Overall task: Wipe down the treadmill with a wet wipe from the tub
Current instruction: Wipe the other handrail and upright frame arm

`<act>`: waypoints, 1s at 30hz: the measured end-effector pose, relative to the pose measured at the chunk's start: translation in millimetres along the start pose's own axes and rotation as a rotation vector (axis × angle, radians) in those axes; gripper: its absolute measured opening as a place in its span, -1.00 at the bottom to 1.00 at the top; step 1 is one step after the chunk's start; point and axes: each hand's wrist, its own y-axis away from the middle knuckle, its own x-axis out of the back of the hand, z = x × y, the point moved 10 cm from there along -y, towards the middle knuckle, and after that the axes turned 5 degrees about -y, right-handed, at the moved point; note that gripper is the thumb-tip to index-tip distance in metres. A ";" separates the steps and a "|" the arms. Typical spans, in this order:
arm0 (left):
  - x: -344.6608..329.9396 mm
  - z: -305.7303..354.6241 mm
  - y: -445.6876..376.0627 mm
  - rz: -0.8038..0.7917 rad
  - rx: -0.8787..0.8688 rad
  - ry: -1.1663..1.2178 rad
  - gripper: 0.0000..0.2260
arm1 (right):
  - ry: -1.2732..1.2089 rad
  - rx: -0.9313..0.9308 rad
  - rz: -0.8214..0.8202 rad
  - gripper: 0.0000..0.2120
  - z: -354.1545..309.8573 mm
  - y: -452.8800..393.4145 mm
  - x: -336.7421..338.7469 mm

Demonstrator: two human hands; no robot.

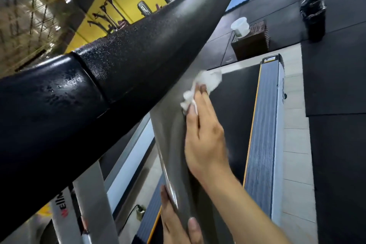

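Gym floor is dark rubber matting with a strip of pale tiles alongside the treadmill. Yellow wall and blurred machines at 11–12 o'clock.

Big black handrail runs from 8 o'clock up to 1 o'clock and blocks most of the left half; wet droplets visible on its glossy section. Grey upright drops from under it toward 6 o'clock.

Right hand, centre frame, fingers pressed on a crumpled white wet wipe against the upright's edge. Left hand at 6 o'clock grips the same upright lower down, thumb on the near face, fingers wrapped behind.

Tub sits at 1 o'clock on a brown woven box, well apart from the hands. Black bin at 2 o'clock. Belt and grey side rail with yellow edging at 3–4 o'clock.
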 end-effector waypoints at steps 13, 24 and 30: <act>-7.1 17.7 15.2 0.227 -0.091 -0.510 -0.41 | 0.069 0.156 -0.045 -0.55 -9.1 0.7 -3.8; -4.4 14.0 10.0 0.152 -0.154 -0.633 -0.46 | 0.045 0.124 -0.093 -0.54 4.0 56.6 1.6; -3.2 21.2 17.9 0.189 -0.132 -0.521 -0.42 | 0.075 -0.175 -0.018 -0.54 21.2 -42.0 6.9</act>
